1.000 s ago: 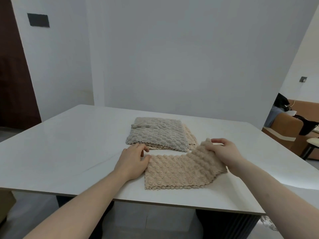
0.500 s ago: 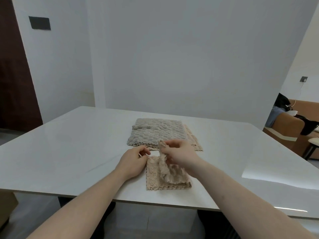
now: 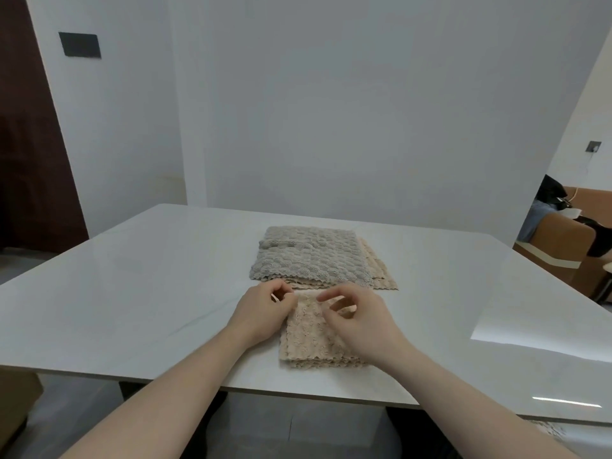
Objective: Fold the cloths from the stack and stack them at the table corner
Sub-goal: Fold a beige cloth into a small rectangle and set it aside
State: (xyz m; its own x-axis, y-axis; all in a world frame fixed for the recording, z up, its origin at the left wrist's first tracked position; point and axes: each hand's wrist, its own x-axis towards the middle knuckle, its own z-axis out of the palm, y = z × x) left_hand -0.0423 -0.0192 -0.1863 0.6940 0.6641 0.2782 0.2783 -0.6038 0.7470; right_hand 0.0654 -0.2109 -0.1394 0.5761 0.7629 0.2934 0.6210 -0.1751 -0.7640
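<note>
A beige textured cloth (image 3: 309, 339) lies folded into a small rectangle near the front edge of the white table (image 3: 132, 293). My left hand (image 3: 261, 309) sits at its far-left corner, thumb and fingers curled and pinching that corner. Over the cloth's far-right part is my right hand (image 3: 361, 321), its fingers loosely arched with a gap between thumb and forefinger, holding nothing. Just behind both hands lies the stack: a grey cloth (image 3: 308, 256) on top, with beige cloths (image 3: 379, 276) showing beneath it at the right.
The table's front edge runs just below the folded cloth. A brown sofa (image 3: 563, 250) with dark items stands off the table's right side. A dark door (image 3: 29, 144) is at the far left, a cardboard box (image 3: 16, 409) at lower left.
My right hand carried the cloth's right half over to the left, laid it on the left half and let go. My left hand stayed at the far-left corner.
</note>
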